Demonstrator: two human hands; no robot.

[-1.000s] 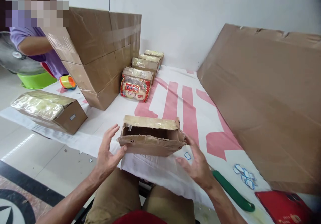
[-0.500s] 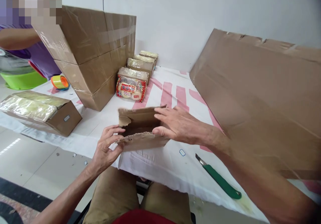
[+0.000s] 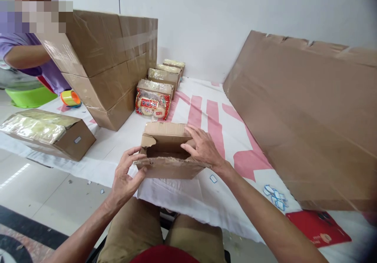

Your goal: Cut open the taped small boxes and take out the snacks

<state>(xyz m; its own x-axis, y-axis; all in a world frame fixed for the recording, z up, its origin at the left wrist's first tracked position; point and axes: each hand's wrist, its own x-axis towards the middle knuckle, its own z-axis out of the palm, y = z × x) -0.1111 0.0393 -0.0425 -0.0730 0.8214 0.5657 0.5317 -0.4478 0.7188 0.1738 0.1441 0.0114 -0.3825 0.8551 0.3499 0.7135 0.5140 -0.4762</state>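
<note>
A small open cardboard box (image 3: 171, 171) stands at the near edge of the cloth-covered table, its torn top facing me and its inside visible. My left hand (image 3: 126, 173) grips its left end, thumb on the front and fingers at the rim. My right hand (image 3: 203, 147) holds the far right of the box, thumb inside the opening and fingers over the back flap, which is folded outward. A small blue-edged label (image 3: 213, 179) lies just right of the box.
Stacked taped cartons (image 3: 108, 58) rise at the back left, with a red food packet (image 3: 153, 105) beside them. A taped box (image 3: 48, 131) and tape roll (image 3: 70, 98) lie left. A large cardboard sheet (image 3: 303, 117), labels (image 3: 275, 197) and red card (image 3: 319, 227) are right. Another person's arm (image 3: 28, 56) shows.
The right hand has turned and drawn inward, and the box's back flap has folded outward. The right forearm has swung left, uncovering labels and a red card; the green utility knife is now hidden.
</note>
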